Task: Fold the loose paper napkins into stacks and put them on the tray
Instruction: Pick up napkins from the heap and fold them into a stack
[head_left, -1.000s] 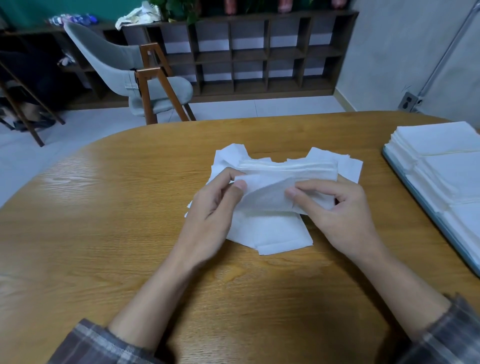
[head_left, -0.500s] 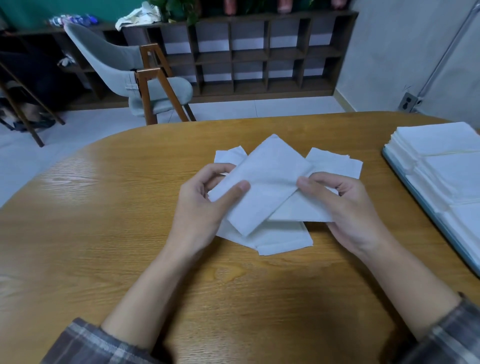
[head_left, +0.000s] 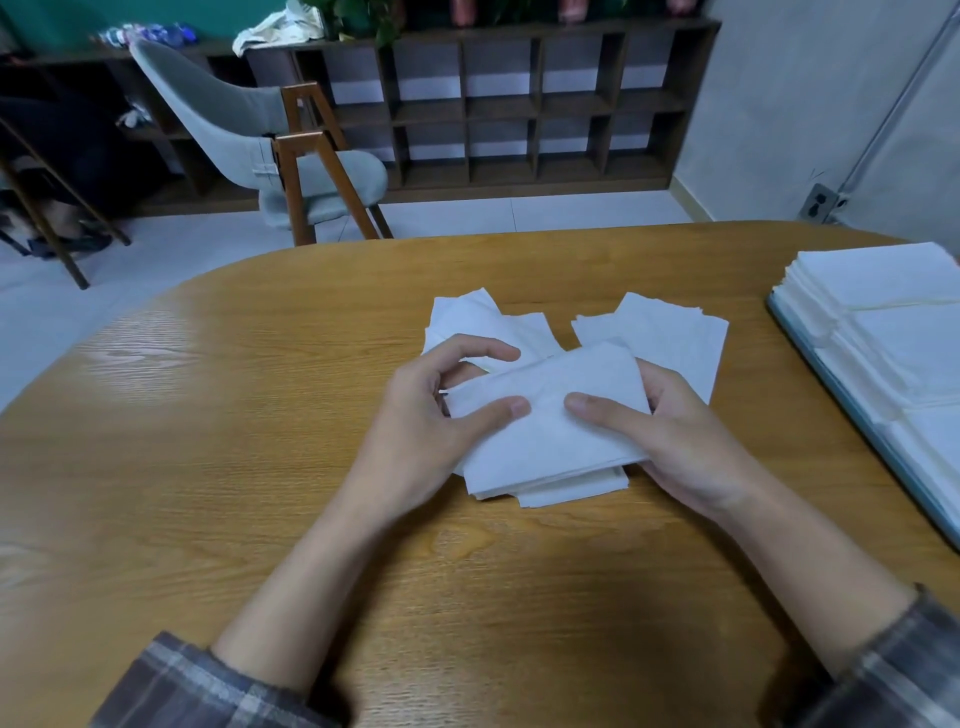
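Oval wooden table (head_left: 260, 441), both hands, left hand (head_left: 431, 431) and right hand (head_left: 675, 441), gripping a folded napkin (head_left: 550, 415), loose napkins (head_left: 660, 332) beneath, stacked tray (head_left: 852, 415) at right, grey chair (head_left: 249, 130), dark shelving (head_left: 519, 104) behind

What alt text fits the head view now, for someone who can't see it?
The left hand and right hand hold a folded napkin by its ends, thumbs on top, over loose napkins on a wooden table. Stacked napkins sit on a tray at right.
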